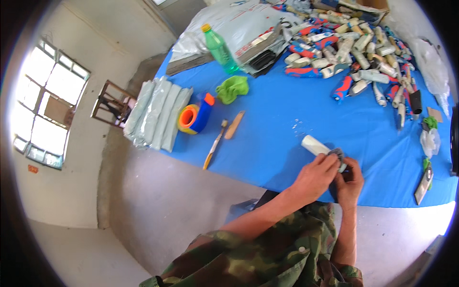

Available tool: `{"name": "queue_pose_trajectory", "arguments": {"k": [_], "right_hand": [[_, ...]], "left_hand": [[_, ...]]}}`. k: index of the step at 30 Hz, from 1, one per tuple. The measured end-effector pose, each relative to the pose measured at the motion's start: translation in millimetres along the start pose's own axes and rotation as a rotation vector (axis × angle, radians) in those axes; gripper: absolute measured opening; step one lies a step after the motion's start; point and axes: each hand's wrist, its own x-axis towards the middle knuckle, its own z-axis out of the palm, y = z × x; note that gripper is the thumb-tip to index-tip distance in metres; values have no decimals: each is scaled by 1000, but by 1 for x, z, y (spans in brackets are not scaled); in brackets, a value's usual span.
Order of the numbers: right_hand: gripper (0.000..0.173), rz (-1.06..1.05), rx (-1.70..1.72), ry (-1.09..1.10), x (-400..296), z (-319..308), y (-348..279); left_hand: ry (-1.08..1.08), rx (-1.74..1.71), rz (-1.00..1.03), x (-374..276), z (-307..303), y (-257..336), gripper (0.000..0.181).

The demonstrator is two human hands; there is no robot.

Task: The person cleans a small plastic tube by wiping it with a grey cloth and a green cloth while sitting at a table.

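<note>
A white tubular plastic piece (pixel 315 145) slants just above or against the blue-covered table in front of me. My left hand (pixel 317 175) presses a dark grey pad or cloth (pixel 336 155) against its near end with the fingertips. From the other side, my right hand (pixel 348 181) grips that same near end, its fingers bent around it. Both hands meet there, so the end itself is mostly hidden. Small white crumbs (pixel 296 125) lie on the cloth beyond the piece.
A heap of worn plastic handles (pixel 344 50) covers the back right. Leftward are a green bottle (pixel 221 52), a green cloth (pixel 232 89), an orange-mouthed plastic object (pixel 195 116), a brush (pixel 215 145), a wooden strip (pixel 235 125) and wrapped packs (pixel 157 111). A flat-bladed tool (pixel 424 186) lies right.
</note>
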Motion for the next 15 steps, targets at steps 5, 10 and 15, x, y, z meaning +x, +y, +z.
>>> {"name": "queue_pose_trajectory", "arguments": {"k": [5, 10, 15], "right_hand": [[42, -22, -179, 45, 2, 4, -7], [41, -40, -115, 45, 5, 5, -6], [40, -85, -103, -59, 4, 3, -54]], "left_hand": [[87, 80, -7, 0, -6, -21, 34], [145, 110, -47, 3, -29, -43, 30], [269, -17, -129, 1, -33, -50, 20]]}}
